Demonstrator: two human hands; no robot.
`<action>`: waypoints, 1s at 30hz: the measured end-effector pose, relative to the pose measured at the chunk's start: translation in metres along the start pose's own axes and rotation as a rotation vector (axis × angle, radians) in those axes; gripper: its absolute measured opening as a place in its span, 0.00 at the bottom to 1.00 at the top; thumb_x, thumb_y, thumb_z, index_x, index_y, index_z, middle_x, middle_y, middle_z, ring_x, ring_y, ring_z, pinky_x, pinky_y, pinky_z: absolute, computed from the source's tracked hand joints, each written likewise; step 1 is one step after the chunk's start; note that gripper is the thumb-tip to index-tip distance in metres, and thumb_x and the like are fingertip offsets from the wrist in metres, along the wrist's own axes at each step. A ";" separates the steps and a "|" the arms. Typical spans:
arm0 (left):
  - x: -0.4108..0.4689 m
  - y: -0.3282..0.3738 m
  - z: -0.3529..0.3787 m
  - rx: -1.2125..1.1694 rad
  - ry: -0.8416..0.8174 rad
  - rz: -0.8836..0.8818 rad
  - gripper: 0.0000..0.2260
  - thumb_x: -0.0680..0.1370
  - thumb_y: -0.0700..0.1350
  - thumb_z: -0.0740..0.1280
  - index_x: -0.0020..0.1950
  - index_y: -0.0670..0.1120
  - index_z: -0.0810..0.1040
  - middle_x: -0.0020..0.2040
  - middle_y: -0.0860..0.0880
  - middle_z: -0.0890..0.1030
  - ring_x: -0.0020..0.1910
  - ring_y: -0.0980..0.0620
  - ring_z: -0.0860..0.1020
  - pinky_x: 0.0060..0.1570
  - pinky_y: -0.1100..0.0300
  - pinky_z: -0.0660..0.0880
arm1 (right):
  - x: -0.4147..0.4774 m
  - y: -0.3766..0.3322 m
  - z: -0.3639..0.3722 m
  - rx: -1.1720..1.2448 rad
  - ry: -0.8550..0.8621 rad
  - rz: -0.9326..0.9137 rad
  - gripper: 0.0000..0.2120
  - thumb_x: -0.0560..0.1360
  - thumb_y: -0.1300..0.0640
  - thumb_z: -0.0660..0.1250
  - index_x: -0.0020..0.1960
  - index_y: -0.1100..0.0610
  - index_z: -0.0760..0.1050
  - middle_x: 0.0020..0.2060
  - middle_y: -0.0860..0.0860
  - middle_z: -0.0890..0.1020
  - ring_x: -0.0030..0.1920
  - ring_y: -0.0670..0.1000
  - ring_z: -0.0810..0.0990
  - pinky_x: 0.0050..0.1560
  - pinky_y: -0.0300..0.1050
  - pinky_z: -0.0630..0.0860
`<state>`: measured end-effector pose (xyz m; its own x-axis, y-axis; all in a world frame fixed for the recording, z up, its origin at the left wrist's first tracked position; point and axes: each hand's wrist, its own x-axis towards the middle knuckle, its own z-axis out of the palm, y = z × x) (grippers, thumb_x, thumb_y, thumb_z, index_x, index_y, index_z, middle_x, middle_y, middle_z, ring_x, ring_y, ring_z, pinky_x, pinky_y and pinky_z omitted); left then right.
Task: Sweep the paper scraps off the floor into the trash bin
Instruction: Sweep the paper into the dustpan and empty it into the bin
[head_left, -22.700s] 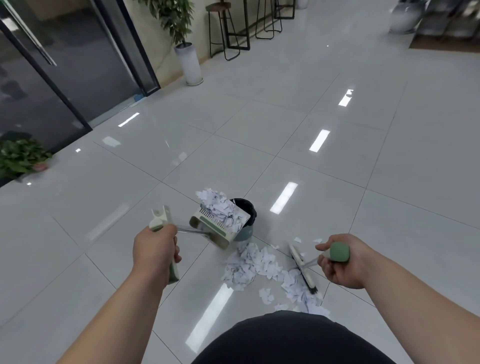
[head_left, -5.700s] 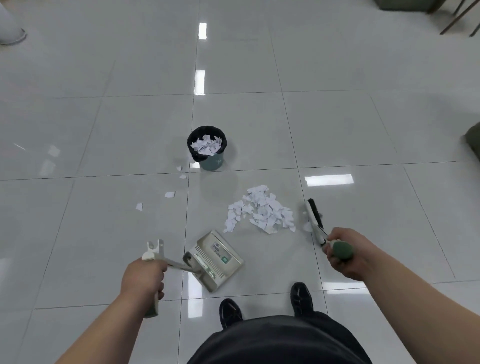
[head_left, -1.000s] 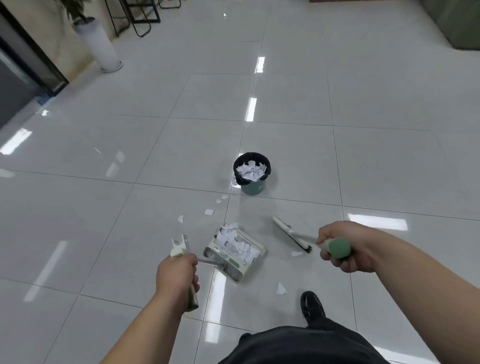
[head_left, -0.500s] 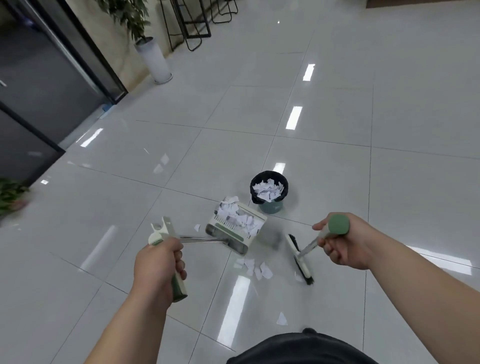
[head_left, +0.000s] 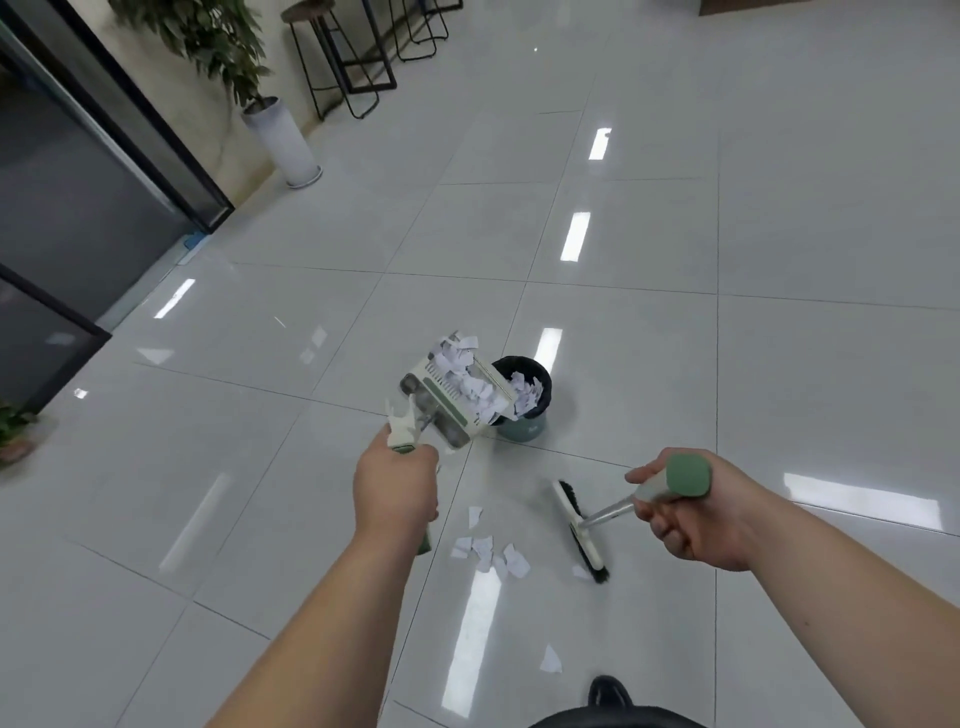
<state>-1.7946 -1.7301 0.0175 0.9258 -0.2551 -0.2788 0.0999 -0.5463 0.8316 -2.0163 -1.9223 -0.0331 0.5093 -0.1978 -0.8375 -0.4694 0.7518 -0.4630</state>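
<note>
Paper scraps (head_left: 470, 389) fill the dustpan (head_left: 441, 410), which I hold tilted in the air against the left rim of the trash bin (head_left: 522, 428); more scraps lie inside the bin's black liner; a small cluster rests on the floor (head_left: 779, 364) between my arms, and one lone scrap lies near my shoe (head_left: 608, 691). My left hand (head_left: 397, 491) is wrapped round the dustpan's handle; my right hand (head_left: 691, 512) is curled round the green grip of the broom (head_left: 579, 530), whose bristle head sits on the tile just right of the cluster; the two hands are well apart. The floor is glossy pale-grey tile, with ceiling lights mirrored in bright strips; a leafy plant in a tall white planter (head_left: 285, 145) stands by the far wall, beside dark-framed glass doors (head_left: 78, 208); black metal stools (head_left: 337, 57) stand just right of it.
</note>
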 end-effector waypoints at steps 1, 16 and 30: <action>0.002 -0.005 0.011 0.086 -0.034 0.045 0.10 0.74 0.36 0.62 0.43 0.51 0.75 0.32 0.49 0.74 0.28 0.46 0.71 0.28 0.56 0.74 | -0.002 0.001 -0.004 0.006 -0.003 -0.001 0.20 0.61 0.55 0.69 0.52 0.54 0.73 0.33 0.56 0.75 0.29 0.52 0.69 0.28 0.39 0.63; -0.009 -0.053 0.069 0.744 -0.305 0.287 0.31 0.76 0.41 0.60 0.78 0.57 0.62 0.38 0.49 0.79 0.34 0.48 0.77 0.35 0.53 0.75 | -0.020 0.004 -0.042 0.036 -0.026 -0.009 0.40 0.37 0.53 0.80 0.50 0.56 0.78 0.35 0.57 0.76 0.29 0.53 0.70 0.30 0.40 0.64; -0.002 -0.058 0.082 1.178 -0.436 0.502 0.31 0.80 0.42 0.59 0.82 0.53 0.54 0.37 0.52 0.72 0.37 0.44 0.74 0.35 0.56 0.67 | -0.017 0.009 -0.058 0.096 0.039 0.003 0.18 0.65 0.55 0.67 0.54 0.56 0.80 0.35 0.58 0.76 0.28 0.54 0.70 0.31 0.41 0.64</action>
<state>-1.8326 -1.7636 -0.0694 0.5577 -0.7379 -0.3802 -0.7852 -0.6175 0.0467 -2.0713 -1.9487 -0.0398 0.4786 -0.2189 -0.8503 -0.3987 0.8086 -0.4326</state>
